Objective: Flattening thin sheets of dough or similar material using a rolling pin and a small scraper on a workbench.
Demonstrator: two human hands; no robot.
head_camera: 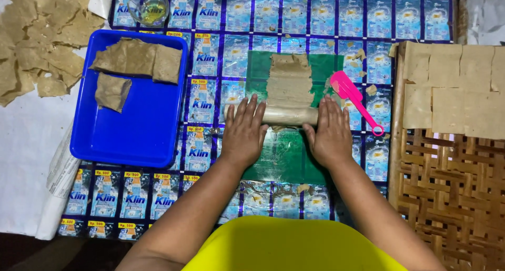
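Seen from the head camera, a person's left hand (243, 131) and right hand (330, 133) lie flat and open, palms pressing the ends of a roller (288, 115) without gripping it, apparently so it can turn freely. The roller lies across a thin brown dough strip (289, 81) on a green sheet (284, 155), just ahead of the fingers. A pink scraper (353, 96) lies beside the right hand, near enough to be brushed. To the left, a blue tray (126, 134) holds dough slabs (138, 58); to the right, flat squares (457, 87) dry on a woven rack (447, 192). A glass (149, 6) stands beyond.
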